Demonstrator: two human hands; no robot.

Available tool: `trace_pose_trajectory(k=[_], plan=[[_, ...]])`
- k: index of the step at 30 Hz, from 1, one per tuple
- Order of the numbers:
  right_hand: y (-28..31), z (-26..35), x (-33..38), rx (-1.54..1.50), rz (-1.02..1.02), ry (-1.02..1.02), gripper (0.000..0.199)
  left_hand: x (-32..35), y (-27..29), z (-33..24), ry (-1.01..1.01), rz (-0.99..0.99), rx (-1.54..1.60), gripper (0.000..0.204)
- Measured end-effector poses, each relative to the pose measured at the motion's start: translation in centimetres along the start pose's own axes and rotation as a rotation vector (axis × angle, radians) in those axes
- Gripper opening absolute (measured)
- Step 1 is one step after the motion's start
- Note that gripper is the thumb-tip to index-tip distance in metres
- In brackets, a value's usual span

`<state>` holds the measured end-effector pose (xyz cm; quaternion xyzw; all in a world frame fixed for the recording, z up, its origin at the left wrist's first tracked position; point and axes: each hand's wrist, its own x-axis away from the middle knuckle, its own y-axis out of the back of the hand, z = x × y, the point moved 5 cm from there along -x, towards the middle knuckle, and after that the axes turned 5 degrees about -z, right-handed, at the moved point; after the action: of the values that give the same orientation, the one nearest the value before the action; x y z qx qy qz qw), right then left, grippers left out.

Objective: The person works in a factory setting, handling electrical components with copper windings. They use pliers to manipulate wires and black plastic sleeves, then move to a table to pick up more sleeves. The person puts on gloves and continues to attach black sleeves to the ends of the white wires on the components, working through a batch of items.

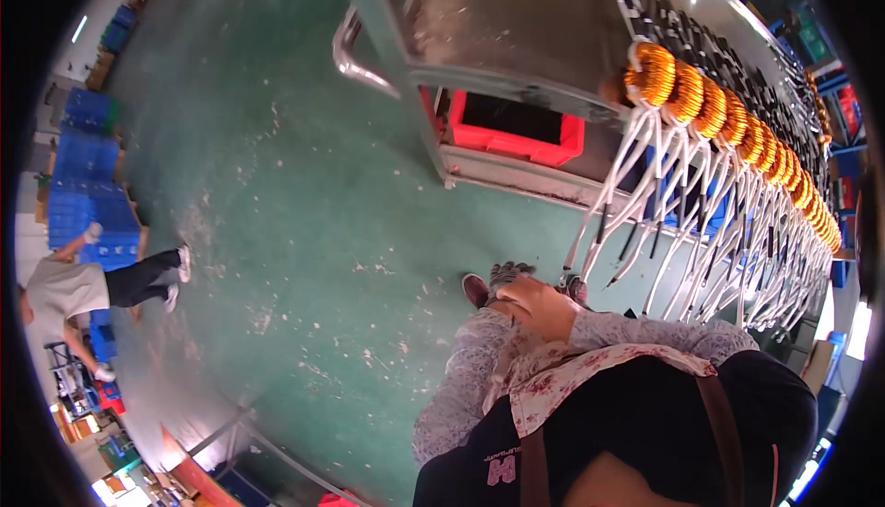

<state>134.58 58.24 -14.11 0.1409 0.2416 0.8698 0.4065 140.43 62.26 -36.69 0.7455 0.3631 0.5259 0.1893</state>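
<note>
In front of my waist, my left hand (510,273) wears a grey knit glove, and part of it is hidden behind the other hand. Its finger positions are not clear. My bare right hand (542,308) lies across the left wrist, fingers closed at the cuff of the glove. Both forearms are covered by patterned sleeves (475,373). To the right, a row of copper-wound ring coils (684,92) lines the edge of a metal workbench (516,23), their white-sleeved leads (636,161) hanging over the side. Neither hand touches the coils.
A red bin (516,129) sits on the bench's lower shelf, with blue containers (710,203) behind the leads. A bent metal tube (355,60) sticks out from the bench. Across the green floor (304,230), a person (74,286) stands by stacked blue crates (83,184).
</note>
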Motion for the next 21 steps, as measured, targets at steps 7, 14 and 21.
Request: trace_pose_trajectory(k=[7,14,21], plan=[[-8.6,-7.5,-0.4,0.12,0.333,-0.254,0.016,3.6,-8.3,2.1,0.012,0.212,0.252,0.042],[-15.0,-8.1,-0.8,0.434,0.681,-0.287,0.024,4.4,-12.2,3.5,0.039,0.268,0.407,0.043],[-18.6,-12.0,0.9,0.413,0.841,-0.568,0.021,3.8,-14.1,4.3,0.048,0.246,0.49,0.043]])
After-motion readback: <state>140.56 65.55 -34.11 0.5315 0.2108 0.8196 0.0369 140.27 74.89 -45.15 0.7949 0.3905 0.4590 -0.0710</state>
